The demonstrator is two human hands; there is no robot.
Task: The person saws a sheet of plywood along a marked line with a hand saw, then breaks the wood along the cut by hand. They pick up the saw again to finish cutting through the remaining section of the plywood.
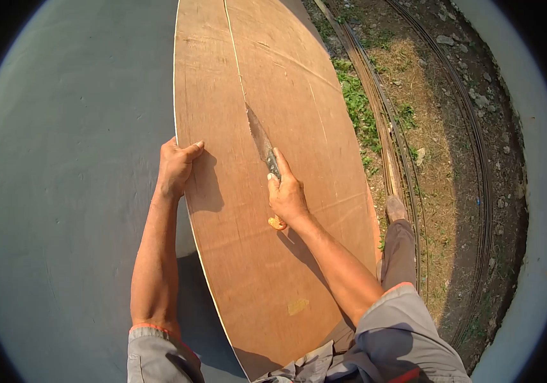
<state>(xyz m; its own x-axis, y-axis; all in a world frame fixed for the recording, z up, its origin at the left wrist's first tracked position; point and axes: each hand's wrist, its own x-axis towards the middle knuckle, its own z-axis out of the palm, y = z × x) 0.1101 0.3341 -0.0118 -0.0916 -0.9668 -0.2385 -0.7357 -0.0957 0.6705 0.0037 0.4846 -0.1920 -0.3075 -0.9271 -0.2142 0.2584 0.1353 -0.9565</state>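
Observation:
A hand saw (258,133) with an orange handle end lies along a cut line in a sheet of plywood (273,255). My right hand (288,193) is wrapped round the saw, with the index finger stretched along its dark upper part. The narrow blade points away from me, its tip at the near end of the cut (232,48), which runs to the sheet's far edge. On the left edge of the plywood, my left hand (179,163) grips the sheet, thumb on top and fingers hidden beneath.
A smooth grey surface (75,179) spreads along the left side. To the right, long thin rods (477,140) and wooden strips (375,96) lie on ground with grass and stones. My shoe (396,208) is beside the plywood's right edge, and a pale wall (509,57) stands at far right.

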